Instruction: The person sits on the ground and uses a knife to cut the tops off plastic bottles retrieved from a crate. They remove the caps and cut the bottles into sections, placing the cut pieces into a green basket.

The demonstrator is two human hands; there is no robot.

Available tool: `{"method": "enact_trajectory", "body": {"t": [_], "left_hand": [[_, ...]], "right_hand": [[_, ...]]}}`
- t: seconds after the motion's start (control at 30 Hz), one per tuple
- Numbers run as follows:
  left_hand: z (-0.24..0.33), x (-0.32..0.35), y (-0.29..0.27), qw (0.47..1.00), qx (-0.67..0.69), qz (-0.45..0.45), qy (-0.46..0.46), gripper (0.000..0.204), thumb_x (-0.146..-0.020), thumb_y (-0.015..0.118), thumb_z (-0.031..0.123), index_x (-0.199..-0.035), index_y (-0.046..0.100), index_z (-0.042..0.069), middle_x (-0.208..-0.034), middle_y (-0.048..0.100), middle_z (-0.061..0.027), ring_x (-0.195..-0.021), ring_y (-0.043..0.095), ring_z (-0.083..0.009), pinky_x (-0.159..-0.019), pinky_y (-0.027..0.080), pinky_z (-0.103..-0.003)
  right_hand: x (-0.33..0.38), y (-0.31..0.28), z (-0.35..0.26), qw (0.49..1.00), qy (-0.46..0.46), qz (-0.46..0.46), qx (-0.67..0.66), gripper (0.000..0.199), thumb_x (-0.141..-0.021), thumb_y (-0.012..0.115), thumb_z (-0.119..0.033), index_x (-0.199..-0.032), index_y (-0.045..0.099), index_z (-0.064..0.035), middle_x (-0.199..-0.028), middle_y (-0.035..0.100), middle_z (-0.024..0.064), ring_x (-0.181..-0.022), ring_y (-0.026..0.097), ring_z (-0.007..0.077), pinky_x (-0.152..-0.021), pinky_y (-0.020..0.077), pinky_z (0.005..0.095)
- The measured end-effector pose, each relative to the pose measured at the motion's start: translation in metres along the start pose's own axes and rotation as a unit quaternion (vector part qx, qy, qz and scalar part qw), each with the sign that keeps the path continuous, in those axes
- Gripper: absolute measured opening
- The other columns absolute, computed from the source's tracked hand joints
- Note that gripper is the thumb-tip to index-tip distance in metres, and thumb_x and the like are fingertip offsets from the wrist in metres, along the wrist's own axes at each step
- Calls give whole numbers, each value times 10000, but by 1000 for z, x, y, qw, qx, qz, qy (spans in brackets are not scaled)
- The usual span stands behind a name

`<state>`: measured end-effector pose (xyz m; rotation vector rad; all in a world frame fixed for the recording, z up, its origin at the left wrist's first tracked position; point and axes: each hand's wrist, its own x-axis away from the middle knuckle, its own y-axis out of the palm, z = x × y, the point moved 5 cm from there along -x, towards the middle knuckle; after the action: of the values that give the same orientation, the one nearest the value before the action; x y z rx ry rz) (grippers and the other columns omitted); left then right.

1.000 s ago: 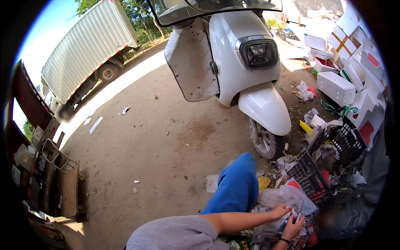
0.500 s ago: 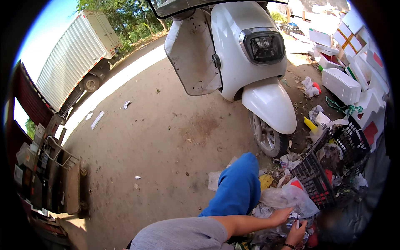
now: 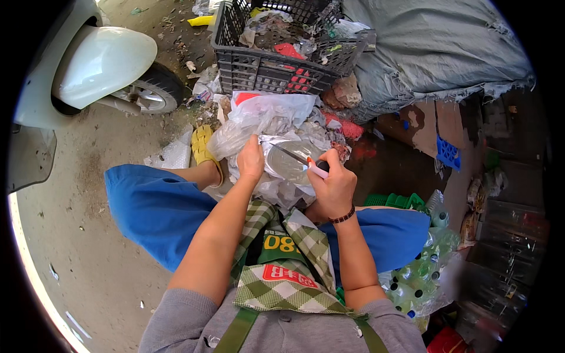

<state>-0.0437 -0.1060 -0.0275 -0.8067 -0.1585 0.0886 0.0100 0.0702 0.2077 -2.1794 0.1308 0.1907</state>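
I sit on the ground in blue trousers and a green checked apron. My left hand (image 3: 251, 160) grips the left side of a clear plastic bottle (image 3: 289, 165) lying over a heap of crumpled clear plastic bags (image 3: 265, 115). My right hand (image 3: 332, 185) is closed on a knife with a pink and orange handle (image 3: 315, 169). Its dark blade (image 3: 289, 154) lies across the bottle.
A dark plastic crate (image 3: 276, 65) full of scrap stands beyond the bags. A white scooter's front wheel (image 3: 147, 94) is at upper left. A grey tarp (image 3: 435, 47) covers a mound at upper right. A sack of clear bottles (image 3: 424, 276) lies by my right knee. A yellow sandal (image 3: 203, 147) is on my left foot.
The view has swung down from the scooter and yard to my lap. My hands, earlier at the lower right edge among the bags, now show holding the bottle and knife.
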Motion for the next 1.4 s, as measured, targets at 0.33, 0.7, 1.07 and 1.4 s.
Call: {"method": "enact_trajectory", "body": {"t": [0.33,0.7,1.07,1.4], "left_hand": [[-106,-53,43,992,42,8,-116,364,-939,423,273,-1042,626,-11,-998,661,-303,-1004,622,-481,-847,469,-532],[70,-84,-51,974,-174,-8,145,391,-880,650,248,-1204,688,33,-1148,616,-231,-1035,630,-383,-918,505,-454],[198,-27,116,872,285,-397,39,309,-1011,544,160,-1283,610,30,-1154,658,-109,-965,662,-204,-828,548,-332],[233,-21,309,757,304,-503,-286,701,-964,591,530,-1427,312,83,-1035,677,-200,-800,718,-258,-668,611,-354]], "right_hand": [[-41,-196,39,977,155,90,-112,148,-955,693,-127,-871,613,-36,-744,529,-71,-680,405,2,-583,322,199],[-61,-187,232,961,198,-14,195,292,-833,735,-314,-913,564,-90,-772,678,140,-748,666,356,-649,485,460],[-10,-94,391,956,260,82,109,287,-819,702,-261,-989,540,-95,-896,686,155,-855,665,398,-711,513,508],[27,-96,404,920,376,86,71,198,-966,584,-310,-1009,589,-117,-892,705,161,-786,680,378,-670,510,509]]}}
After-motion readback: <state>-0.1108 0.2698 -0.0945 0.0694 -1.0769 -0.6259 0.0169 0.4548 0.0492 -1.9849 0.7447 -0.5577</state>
